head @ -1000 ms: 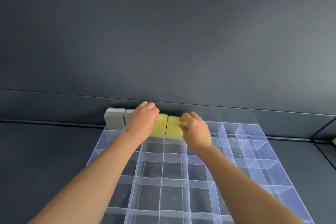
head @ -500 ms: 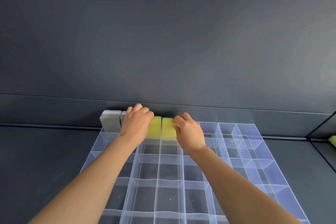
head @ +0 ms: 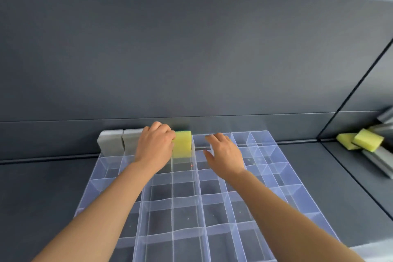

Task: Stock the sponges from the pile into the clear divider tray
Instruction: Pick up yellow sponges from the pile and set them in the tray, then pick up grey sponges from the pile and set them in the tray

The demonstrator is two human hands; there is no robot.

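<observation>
The clear divider tray (head: 212, 208) lies on the dark surface in front of me. Two grey sponges (head: 110, 143) stand upright in its far-left cells. Beside them a yellow sponge (head: 182, 144) stands upright in the back row. My left hand (head: 155, 148) sits just left of that sponge, its fingers curled over a second yellow sponge that it almost entirely hides. My right hand (head: 225, 154) hovers over the back-row cells to the right of the yellow sponge, with fingers spread and holding nothing.
The sponge pile (head: 368, 140), yellow and grey pieces, lies at the far right beyond a seam in the surface. A dark back wall (head: 191, 59) rises directly behind the tray. Most tray cells hold nothing.
My right hand has let go of the right yellow sponge and drawn away to the right, opening. My left hand stays on the left one. The view has swung right, showing the pile.
</observation>
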